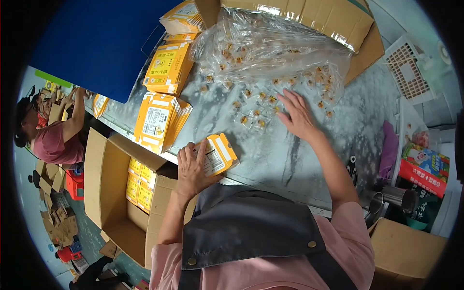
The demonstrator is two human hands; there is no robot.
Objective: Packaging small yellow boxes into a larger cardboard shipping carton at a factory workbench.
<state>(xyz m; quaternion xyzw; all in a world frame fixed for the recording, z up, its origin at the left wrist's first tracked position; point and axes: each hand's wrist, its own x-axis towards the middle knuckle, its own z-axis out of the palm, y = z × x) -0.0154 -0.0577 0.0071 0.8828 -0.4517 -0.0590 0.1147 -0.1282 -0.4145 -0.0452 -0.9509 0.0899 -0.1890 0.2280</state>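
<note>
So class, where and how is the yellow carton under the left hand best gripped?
Probably pinch the yellow carton by its free right end, coming from the right: the left hand covers its left part, leaving that end exposed.

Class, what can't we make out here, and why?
Head view:
Yellow cardboard carton, left end: covered by the left hand.
Small clear plastic packets, exact contents: too small.
Crumpled clear plastic bag, far end: behind the brown cardboard panel.
Bottom-right brown cardboard box, outer part: cut by the dark rim.
</note>
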